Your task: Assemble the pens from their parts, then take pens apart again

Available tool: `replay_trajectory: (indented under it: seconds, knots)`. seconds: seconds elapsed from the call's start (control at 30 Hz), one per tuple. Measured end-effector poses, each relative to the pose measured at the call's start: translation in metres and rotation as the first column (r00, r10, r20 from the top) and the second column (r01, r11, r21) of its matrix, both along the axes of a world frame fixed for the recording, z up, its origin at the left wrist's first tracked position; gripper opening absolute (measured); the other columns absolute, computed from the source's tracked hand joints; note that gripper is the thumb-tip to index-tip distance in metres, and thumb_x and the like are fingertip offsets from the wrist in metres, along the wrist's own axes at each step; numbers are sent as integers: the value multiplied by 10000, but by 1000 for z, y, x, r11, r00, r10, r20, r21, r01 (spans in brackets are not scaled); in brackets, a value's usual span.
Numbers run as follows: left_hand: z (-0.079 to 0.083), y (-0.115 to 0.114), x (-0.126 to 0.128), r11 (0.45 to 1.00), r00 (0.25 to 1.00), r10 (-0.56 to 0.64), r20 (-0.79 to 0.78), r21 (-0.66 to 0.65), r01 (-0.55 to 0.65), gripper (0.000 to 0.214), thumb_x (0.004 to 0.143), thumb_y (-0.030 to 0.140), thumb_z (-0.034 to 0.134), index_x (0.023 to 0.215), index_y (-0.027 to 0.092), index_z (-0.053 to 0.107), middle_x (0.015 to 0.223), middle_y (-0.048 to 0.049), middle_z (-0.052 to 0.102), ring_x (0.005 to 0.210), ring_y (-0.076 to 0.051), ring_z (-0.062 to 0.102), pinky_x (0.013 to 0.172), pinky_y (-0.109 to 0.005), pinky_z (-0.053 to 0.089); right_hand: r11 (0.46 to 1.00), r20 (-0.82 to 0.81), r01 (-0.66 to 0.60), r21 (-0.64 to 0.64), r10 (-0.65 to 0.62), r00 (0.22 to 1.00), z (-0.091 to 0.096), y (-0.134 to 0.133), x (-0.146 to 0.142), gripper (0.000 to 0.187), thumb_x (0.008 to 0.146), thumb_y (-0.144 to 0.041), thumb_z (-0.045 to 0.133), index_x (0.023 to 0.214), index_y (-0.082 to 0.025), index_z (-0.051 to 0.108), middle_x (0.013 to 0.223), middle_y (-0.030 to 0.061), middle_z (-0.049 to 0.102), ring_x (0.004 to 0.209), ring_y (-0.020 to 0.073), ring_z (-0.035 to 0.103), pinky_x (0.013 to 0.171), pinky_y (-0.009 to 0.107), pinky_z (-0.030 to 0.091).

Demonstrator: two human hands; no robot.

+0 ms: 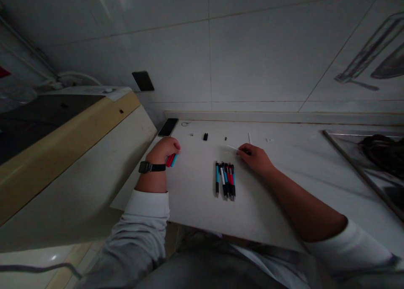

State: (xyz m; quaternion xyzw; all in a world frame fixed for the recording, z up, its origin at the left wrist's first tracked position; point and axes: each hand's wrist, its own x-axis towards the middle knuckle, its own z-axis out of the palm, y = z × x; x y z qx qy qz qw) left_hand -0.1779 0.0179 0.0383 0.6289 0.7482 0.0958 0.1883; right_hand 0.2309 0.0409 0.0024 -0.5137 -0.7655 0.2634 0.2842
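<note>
My left hand (169, 147), with a black watch (145, 167) on the wrist, is at the left of the white counter. Its fingers are curled closed, and what is in them, if anything, is hidden. Just under it lie red pen barrels (169, 160) and a blue pen barrel (174, 160). Between the fingertips of my right hand (254, 156) is a thin white pen refill (232, 147), pointing left above the counter. Nearer to me, left of that hand, several click pens (225, 180) in blue, white and red with black grips lie side by side.
Along the back of the counter (192, 196) are a phone (168, 127), small metal bits (191, 134), black pen parts (205, 136), a tiny black piece (225, 138), a white stick (249, 137) and small clear pieces (269, 140). A metal-rimmed sink (347, 163) bounds the right.
</note>
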Motion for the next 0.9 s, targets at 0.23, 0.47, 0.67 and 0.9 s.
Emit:
replay_trajectory:
  seconds: [0.23,0.47,0.67,0.9]
  knots:
    - [5,5,49,921,966,-177,190,379,94,162,762,325,779,872,207,773,839,-54,751,733,-191,648,700,-301,481,992,-261,16,125,17,965,-4,4,-4,292,883,-472,629,938,-221,767,956,82,701,904,212,649,805,337,519]
    - [-6,-12,159,858,773,-425,471,482,178,248,840,390,733,1001,201,748,909,-40,752,806,-172,663,740,-285,514,993,-605,-109,-55,54,795,1,-2,-16,278,824,-476,705,918,-215,715,936,44,731,858,187,653,852,350,514]
    - [-25,-22,200,877,687,-432,585,448,171,208,816,328,753,981,203,729,919,-34,767,797,-171,699,690,-276,523,975,-735,-211,-71,91,671,5,-13,-26,249,793,-455,777,844,-224,701,946,32,745,905,189,674,924,366,519]
    - [-33,-5,185,867,695,-354,626,498,-7,178,825,333,738,927,190,716,909,-48,760,831,-183,695,778,-303,528,986,-357,-120,118,155,921,-4,-4,-21,253,946,-355,622,1137,-221,721,1079,82,737,972,204,677,940,372,516]
